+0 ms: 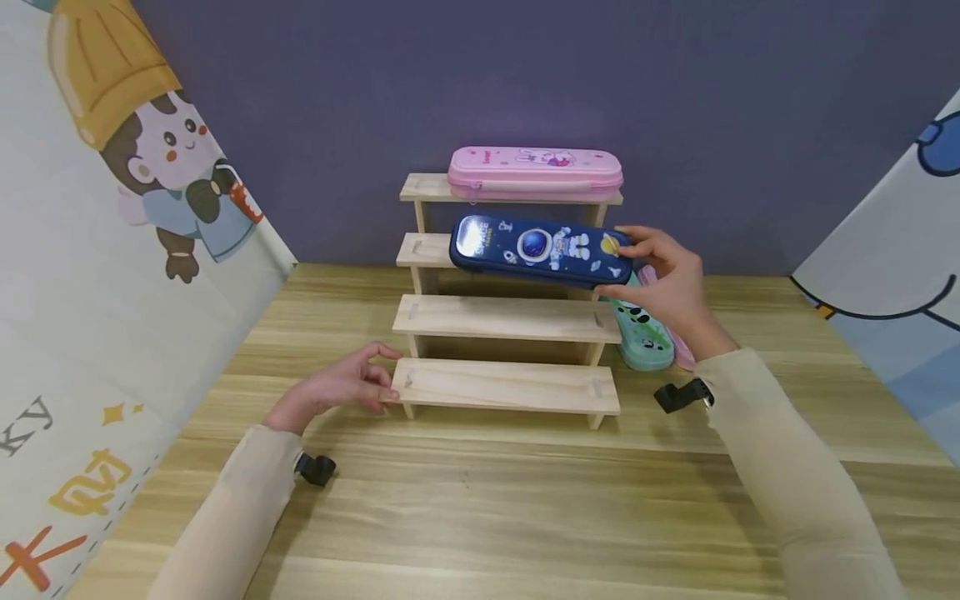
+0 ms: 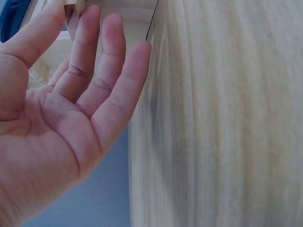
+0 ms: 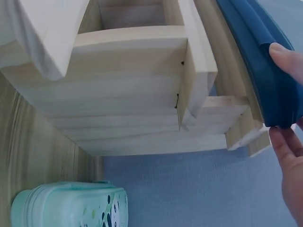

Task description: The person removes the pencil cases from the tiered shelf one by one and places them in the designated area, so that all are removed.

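Note:
A four-step wooden rack [image 1: 504, 318] stands on the table. A pink pencil case [image 1: 535, 172] lies on its top step. My right hand [image 1: 660, 279] grips the right end of a dark blue astronaut pencil case [image 1: 540, 248], held tilted over the second step; the case's blue edge [image 3: 258, 66] shows in the right wrist view against the rack [image 3: 142, 85]. My left hand [image 1: 341, 385] rests with relaxed fingers against the left end of the bottom step and holds nothing; its open palm [image 2: 61, 123] fills the left wrist view.
A mint green panda pencil case [image 1: 643, 333] lies on the wooden table [image 1: 480, 500] right of the rack, with another pink one partly hidden behind it. Cartoon-printed panels stand at both sides, a purple wall behind.

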A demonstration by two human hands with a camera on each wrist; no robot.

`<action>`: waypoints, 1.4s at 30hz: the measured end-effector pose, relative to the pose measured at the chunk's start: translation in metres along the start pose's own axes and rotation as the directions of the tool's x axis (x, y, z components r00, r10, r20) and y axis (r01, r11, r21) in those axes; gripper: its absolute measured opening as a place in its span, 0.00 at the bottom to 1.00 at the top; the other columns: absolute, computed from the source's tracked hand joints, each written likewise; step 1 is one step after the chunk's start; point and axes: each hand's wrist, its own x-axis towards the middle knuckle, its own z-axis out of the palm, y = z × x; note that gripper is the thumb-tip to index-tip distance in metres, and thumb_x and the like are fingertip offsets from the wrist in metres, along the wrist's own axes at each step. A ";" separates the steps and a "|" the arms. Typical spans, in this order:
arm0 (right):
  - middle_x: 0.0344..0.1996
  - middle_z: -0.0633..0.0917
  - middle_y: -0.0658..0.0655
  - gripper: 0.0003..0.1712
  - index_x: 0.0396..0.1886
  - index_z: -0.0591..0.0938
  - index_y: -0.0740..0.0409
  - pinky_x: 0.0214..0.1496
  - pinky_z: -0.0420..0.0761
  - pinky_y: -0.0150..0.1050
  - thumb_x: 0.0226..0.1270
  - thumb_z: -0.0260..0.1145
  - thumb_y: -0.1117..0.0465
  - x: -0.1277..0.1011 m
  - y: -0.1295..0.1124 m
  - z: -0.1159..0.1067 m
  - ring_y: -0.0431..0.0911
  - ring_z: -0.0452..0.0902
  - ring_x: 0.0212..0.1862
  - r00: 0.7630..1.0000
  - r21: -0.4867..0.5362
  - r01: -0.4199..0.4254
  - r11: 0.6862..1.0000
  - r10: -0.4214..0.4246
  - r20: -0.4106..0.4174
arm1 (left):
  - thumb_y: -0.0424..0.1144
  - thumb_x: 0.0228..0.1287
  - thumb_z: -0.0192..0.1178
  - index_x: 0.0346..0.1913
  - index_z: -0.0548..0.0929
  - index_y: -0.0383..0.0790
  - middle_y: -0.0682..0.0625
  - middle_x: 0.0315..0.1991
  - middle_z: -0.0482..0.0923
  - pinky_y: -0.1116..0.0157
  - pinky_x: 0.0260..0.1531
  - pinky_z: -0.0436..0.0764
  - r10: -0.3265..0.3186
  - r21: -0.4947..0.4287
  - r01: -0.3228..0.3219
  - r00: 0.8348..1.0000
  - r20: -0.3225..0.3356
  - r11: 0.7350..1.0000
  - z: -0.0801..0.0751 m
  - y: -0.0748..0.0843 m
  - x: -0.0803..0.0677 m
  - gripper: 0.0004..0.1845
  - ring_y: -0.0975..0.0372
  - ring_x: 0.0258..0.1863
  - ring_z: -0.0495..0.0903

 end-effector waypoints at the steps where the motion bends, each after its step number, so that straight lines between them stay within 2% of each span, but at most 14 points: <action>1: 0.59 0.80 0.55 0.27 0.44 0.83 0.73 0.57 0.77 0.29 0.39 0.79 0.82 -0.002 0.000 -0.002 0.46 0.75 0.60 1.000 0.009 0.007 1.000 -0.007 -0.010 | 0.26 0.66 0.63 0.68 0.54 0.25 0.49 0.31 0.79 0.56 0.40 0.85 0.001 0.000 -0.001 1.000 0.001 1.000 0.000 0.000 0.000 0.35 0.56 0.32 0.82; 6: 0.57 0.81 0.54 0.25 0.40 0.82 0.76 0.57 0.77 0.29 0.37 0.77 0.85 -0.009 0.001 -0.013 0.48 0.75 0.60 0.999 0.066 0.041 0.997 -0.039 -0.037 | 0.26 0.66 0.63 0.68 0.54 0.25 0.49 0.31 0.79 0.56 0.39 0.85 0.007 0.000 -0.007 1.000 0.008 1.000 0.000 -0.002 0.001 0.35 0.56 0.32 0.82; 13: 0.57 0.81 0.54 0.23 0.40 0.83 0.76 0.60 0.75 0.29 0.39 0.76 0.86 -0.016 -0.001 -0.030 0.50 0.73 0.62 0.998 0.070 0.040 0.997 -0.036 -0.046 | 0.26 0.66 0.63 0.67 0.54 0.24 0.49 0.31 0.79 0.56 0.39 0.85 0.007 0.007 -0.007 1.000 0.004 1.000 -0.001 -0.002 -0.001 0.35 0.56 0.32 0.82; 20: 0.56 0.82 0.58 0.24 0.40 0.82 0.79 0.57 0.76 0.29 0.37 0.72 0.90 -0.022 0.000 -0.052 0.51 0.73 0.61 0.996 0.177 0.064 0.982 -0.051 -0.075 | 0.26 0.66 0.63 0.68 0.54 0.25 0.49 0.31 0.79 0.57 0.40 0.85 0.008 0.001 -0.008 1.000 0.008 1.000 0.000 0.000 0.002 0.35 0.56 0.32 0.82; 24: 0.56 0.81 0.58 0.25 0.41 0.81 0.80 0.55 0.77 0.28 0.37 0.71 0.91 -0.026 0.000 -0.063 0.50 0.73 0.61 0.995 0.166 0.071 0.984 -0.057 -0.088 | 0.27 0.66 0.63 0.68 0.54 0.25 0.49 0.31 0.79 0.56 0.40 0.85 0.008 0.005 -0.008 1.000 0.010 1.000 0.001 0.000 0.004 0.35 0.56 0.33 0.82; 30: 0.56 0.81 0.59 0.25 0.41 0.81 0.80 0.54 0.78 0.28 0.37 0.69 0.93 -0.029 0.000 -0.073 0.49 0.74 0.60 0.994 0.214 0.049 0.976 -0.028 -0.101 | 0.26 0.66 0.63 0.68 0.54 0.26 0.49 0.31 0.79 0.56 0.40 0.85 -0.001 0.007 0.001 1.000 -0.002 1.000 0.001 0.001 0.000 0.35 0.55 0.33 0.82; 42: 0.57 0.80 0.59 0.25 0.45 0.80 0.81 0.53 0.78 0.26 0.41 0.69 0.92 -0.042 -0.002 -0.096 0.48 0.75 0.59 0.985 0.222 0.001 0.975 0.038 -0.170 | 0.26 0.66 0.63 0.68 0.53 0.25 0.49 0.31 0.79 0.57 0.39 0.85 -0.001 0.004 0.001 1.000 0.010 1.000 0.001 0.002 -0.003 0.35 0.56 0.33 0.82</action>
